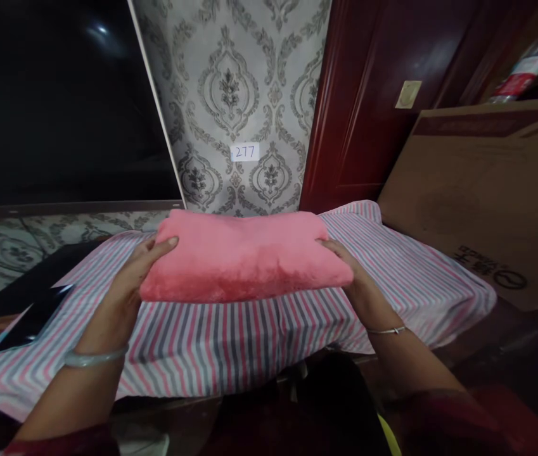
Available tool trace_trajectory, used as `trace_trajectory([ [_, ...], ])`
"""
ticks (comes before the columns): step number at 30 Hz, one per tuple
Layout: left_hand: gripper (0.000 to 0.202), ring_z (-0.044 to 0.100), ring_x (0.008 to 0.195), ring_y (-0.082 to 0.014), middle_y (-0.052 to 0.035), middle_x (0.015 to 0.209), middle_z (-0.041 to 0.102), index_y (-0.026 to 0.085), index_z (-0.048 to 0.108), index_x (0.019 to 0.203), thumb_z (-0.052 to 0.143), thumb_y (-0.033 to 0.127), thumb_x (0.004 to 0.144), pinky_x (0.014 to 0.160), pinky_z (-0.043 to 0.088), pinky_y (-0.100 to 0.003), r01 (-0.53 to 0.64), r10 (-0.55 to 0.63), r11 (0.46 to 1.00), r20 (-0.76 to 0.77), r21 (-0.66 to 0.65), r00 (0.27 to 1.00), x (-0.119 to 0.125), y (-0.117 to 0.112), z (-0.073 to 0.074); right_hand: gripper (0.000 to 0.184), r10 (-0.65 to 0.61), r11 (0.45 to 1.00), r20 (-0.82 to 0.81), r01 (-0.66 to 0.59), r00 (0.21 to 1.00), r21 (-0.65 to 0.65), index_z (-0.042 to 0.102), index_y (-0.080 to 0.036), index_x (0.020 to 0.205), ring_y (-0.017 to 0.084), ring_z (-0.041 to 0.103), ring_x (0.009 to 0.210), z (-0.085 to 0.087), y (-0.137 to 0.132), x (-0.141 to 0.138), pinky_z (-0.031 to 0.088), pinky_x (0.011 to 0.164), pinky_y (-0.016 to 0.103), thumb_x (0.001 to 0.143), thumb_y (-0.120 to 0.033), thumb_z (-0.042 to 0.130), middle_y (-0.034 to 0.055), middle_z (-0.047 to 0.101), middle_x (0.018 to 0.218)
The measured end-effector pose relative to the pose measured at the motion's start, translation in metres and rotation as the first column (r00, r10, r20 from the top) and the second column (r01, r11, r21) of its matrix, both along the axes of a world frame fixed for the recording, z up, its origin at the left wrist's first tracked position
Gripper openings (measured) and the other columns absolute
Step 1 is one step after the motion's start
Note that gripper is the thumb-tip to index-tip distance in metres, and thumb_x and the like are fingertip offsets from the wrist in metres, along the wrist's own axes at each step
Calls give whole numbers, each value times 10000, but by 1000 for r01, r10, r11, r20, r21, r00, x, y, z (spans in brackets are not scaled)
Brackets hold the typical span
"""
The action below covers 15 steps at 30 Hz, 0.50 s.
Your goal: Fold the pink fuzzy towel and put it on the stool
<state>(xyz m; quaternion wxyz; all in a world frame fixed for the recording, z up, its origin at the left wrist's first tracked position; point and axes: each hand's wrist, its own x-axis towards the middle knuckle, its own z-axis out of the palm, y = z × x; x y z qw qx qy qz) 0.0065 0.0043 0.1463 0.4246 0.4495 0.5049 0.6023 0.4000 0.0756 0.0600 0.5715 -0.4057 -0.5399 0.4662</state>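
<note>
A soft pink plush bundle (244,256), rectangular and thick like a folded towel or small blanket, is held level between my two hands. My left hand (147,259) grips its left end, thumb on top and the other fingers mostly hidden beneath or behind. At the opposite end, my right hand (342,259) has hold of the right side, with most of its fingers hidden by the plush. Beneath the bundle a striped cloth (221,348) in pink, grey and white covers a table; whether the bundle touches it I cannot tell.
A dark phone-like slab (33,320) lies on the cloth at left, below a large television screen (59,114). To the right stands a big cardboard box (482,190), with a plastic bottle (530,66) above it. Patterned wallpaper bears a paper label (244,151) reading 277.
</note>
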Motion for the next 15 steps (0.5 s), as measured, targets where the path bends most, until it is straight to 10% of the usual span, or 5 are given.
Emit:
trace_trajectory([
  [9,476,754,787,-281,-133,879,777,171,689,968,907,381,601,669,603,-339,61,-36,895,64,-442,997,-23,-10,-125,315,131,894,-181,-195,975,-404,710,-200,847,217,720,731,-98,-23,-16,564,724,326,622,-378,838,58,778,807],
  [15,534,723,789,-259,-105,874,769,146,720,897,898,504,542,619,549,-275,-16,-44,947,-179,-322,983,-37,13,-126,481,-72,934,100,102,992,-343,711,-183,1108,245,725,931,-107,-2,-7,555,881,379,676,-375,802,68,781,967],
])
